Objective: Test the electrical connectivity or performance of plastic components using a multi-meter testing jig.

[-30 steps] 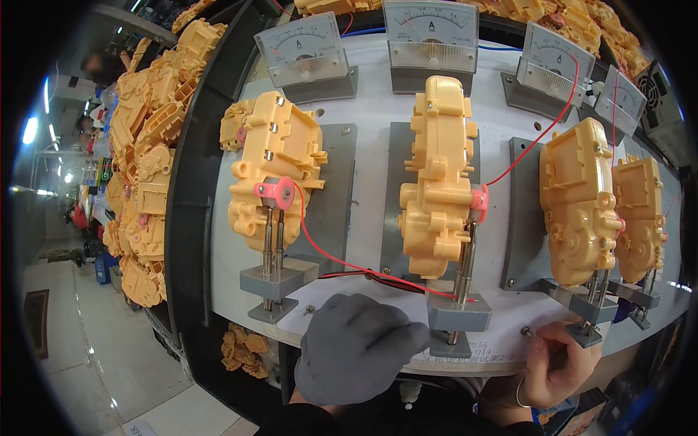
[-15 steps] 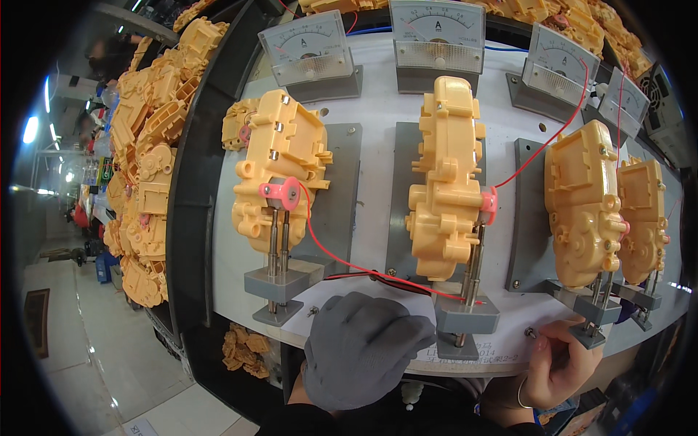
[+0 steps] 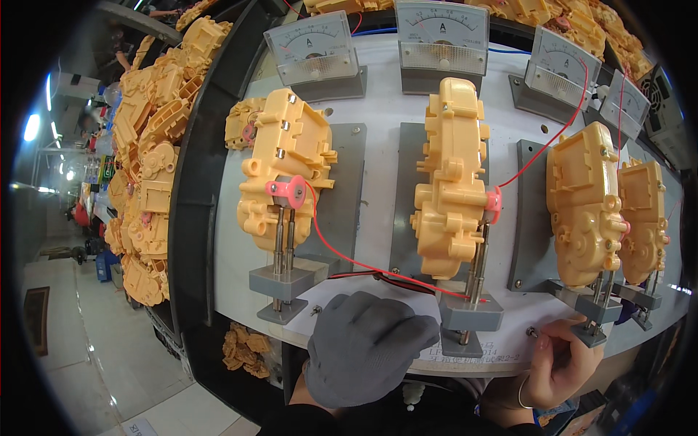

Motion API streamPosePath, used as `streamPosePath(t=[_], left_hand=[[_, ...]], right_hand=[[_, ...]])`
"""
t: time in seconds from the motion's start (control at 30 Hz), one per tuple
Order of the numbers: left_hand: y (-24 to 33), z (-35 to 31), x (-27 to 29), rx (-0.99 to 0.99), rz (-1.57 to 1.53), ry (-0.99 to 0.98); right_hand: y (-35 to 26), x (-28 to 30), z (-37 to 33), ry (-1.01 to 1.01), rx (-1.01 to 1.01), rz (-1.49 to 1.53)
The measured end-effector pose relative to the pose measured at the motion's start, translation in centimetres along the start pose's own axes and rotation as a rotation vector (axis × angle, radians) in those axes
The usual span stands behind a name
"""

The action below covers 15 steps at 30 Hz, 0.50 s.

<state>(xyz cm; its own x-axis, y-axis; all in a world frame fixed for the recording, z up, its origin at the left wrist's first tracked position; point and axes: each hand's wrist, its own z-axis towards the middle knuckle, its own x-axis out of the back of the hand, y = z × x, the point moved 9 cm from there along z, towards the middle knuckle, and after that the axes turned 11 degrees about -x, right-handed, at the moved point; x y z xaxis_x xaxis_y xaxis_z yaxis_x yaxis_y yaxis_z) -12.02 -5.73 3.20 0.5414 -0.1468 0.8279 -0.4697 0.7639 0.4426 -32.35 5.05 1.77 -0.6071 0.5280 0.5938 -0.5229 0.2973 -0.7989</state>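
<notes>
My left hand [image 3: 369,350], in a grey glove, is closed in a loose fist at the table's front edge. Its palm side is hidden, so what it holds, if anything, cannot be seen. Bare and curled, my right hand [image 3: 558,363] has thumb and forefinger closed at a small metal toggle switch [image 3: 533,332] on the front edge. A similar small switch [image 3: 315,311] sits just beyond my left hand. Yellow plastic gearbox housings [image 3: 451,174] stand upright in fixtures, with a pink-capped motor [image 3: 289,192] on the left housing. Paired metal pins rise from grey blocks [image 3: 471,312] beneath them.
Several analog meters [image 3: 442,40] line the back of the white table [image 3: 378,152]. Red wires [image 3: 363,267] cross the table. Heaped yellow housings [image 3: 149,167] fill a black-edged bin on the left, with more behind the meters. A tiled floor [image 3: 80,363] lies at the far left.
The view has shifted slightly, so the fixtures appear a little farther right. Both hands keep the same pose and place at the table edge.
</notes>
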Motion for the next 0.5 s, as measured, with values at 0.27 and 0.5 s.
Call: streamPosePath(t=[0.27, 0.5], left_hand=[[0.3, -0.3, -0.2, -0.069, -0.011, -0.018], [0.3, -0.8, -0.1, -0.111, -0.019, -0.056]], right_hand=[[0.3, -0.1, 0.0, 0.006, -0.011, 0.030], [-1.1, 0.2, 0.7, 0.093, 0.074, -0.045]])
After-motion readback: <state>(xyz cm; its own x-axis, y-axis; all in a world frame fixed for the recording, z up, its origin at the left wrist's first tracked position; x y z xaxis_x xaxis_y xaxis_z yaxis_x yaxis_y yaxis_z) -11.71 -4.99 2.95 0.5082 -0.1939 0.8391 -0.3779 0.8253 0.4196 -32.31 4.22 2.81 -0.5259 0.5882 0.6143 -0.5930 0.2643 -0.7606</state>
